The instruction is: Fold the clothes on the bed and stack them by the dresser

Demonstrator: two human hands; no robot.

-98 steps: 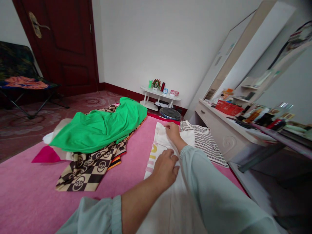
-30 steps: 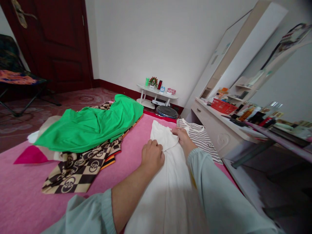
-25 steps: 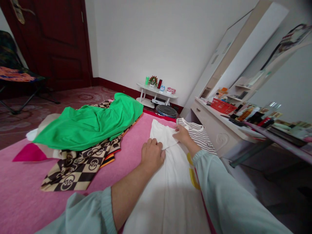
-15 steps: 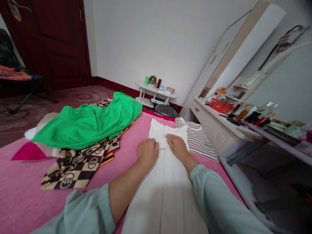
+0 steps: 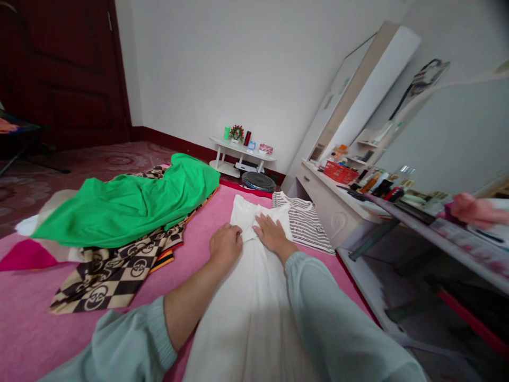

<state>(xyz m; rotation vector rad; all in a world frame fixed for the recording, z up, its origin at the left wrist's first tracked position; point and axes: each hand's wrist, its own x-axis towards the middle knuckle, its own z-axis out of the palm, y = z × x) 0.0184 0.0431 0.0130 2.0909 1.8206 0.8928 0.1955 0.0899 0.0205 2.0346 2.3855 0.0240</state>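
A long white dress (image 5: pixel 246 297) lies stretched out on the pink bed cover (image 5: pixel 199 228), its top end pointing away from me. My left hand (image 5: pixel 226 245) is at the left edge of its waist, fingers curled and closed on the fabric; the fingertips are partly hidden. On the right side of the bodice my right hand (image 5: pixel 273 233) rests flat with its fingers extended. Just beyond that hand lies a black-and-white striped top (image 5: pixel 308 223), partly under the dress.
On the left, a green garment (image 5: pixel 131 209) covers a pile with a brown-and-cream checked cloth (image 5: pixel 115 281). A dressing table (image 5: pixel 330 196) with a red basket (image 5: pixel 340 172) and bottles borders the bed on the right. A small white stand (image 5: pixel 242 149) stands against the wall.
My right hand has gone from pinching the dress at the waist to lying flat on it. The left stays at the waist's left edge. The whole view has shifted rightward.
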